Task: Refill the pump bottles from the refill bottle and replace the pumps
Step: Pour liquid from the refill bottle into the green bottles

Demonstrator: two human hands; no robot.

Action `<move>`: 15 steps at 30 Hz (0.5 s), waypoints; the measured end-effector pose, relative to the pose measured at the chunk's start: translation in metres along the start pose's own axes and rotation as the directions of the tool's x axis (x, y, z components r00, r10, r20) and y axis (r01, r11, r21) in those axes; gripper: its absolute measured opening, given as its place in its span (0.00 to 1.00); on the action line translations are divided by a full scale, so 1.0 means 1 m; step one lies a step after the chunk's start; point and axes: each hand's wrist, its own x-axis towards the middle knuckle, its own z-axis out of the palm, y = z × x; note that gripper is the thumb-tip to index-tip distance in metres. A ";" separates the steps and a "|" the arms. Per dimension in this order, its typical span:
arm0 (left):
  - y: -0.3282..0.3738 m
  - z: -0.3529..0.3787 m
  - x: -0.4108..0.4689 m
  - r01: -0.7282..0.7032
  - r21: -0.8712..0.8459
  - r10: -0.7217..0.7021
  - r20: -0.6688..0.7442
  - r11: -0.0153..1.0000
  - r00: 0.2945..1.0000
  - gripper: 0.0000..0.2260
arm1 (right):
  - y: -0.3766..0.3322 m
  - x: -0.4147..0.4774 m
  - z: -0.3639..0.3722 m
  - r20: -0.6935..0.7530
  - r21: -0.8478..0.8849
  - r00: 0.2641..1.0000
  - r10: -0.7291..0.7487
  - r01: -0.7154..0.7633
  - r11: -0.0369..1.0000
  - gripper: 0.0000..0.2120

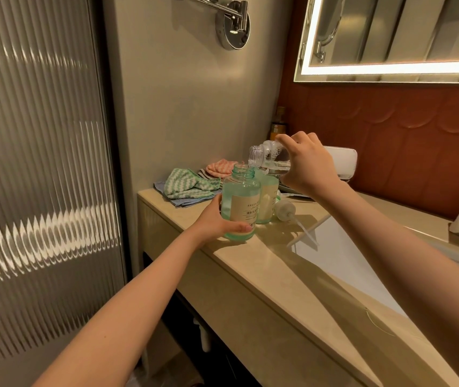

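Left arm (127,297) bare, extended forward from lower left. Left hand (220,219) grips the lower part of the pump bottle (240,202), thumb across its front. Right arm (406,247) bare, extended from lower right. Right hand (310,163) held higher, back toward the camera, fingers curled round the tilted refill bottle (270,159).

Warm, fairly dim light came mainly from the mirror's lit frame (390,67). Bright glare streaked the ribbed glass (41,233). Soft shadows lay across the counter (264,263). Wide-angle distortion bowed the edges; detail looked slightly soft.
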 end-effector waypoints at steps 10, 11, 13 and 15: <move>0.004 0.002 -0.002 0.018 -0.009 -0.018 -0.021 1.000 1.000 0.46 | -0.003 -0.003 0.003 0.019 0.101 0.999 0.049 -0.051 0.994 0.33; 0.005 0.003 -0.002 0.018 -0.006 -0.019 -0.026 1.000 0.999 0.47 | -0.004 -0.003 0.003 0.019 0.116 0.998 0.055 -0.057 0.992 0.33; 0.008 0.005 -0.004 0.025 0.002 -0.025 -0.054 1.000 0.998 0.53 | -0.005 -0.003 0.003 0.019 0.148 0.997 0.075 -0.077 0.986 0.33; 0.010 0.007 -0.005 0.031 0.006 -0.031 -0.091 0.999 0.995 0.57 | -0.006 -0.003 0.003 0.022 0.193 0.994 0.107 -0.110 0.975 0.34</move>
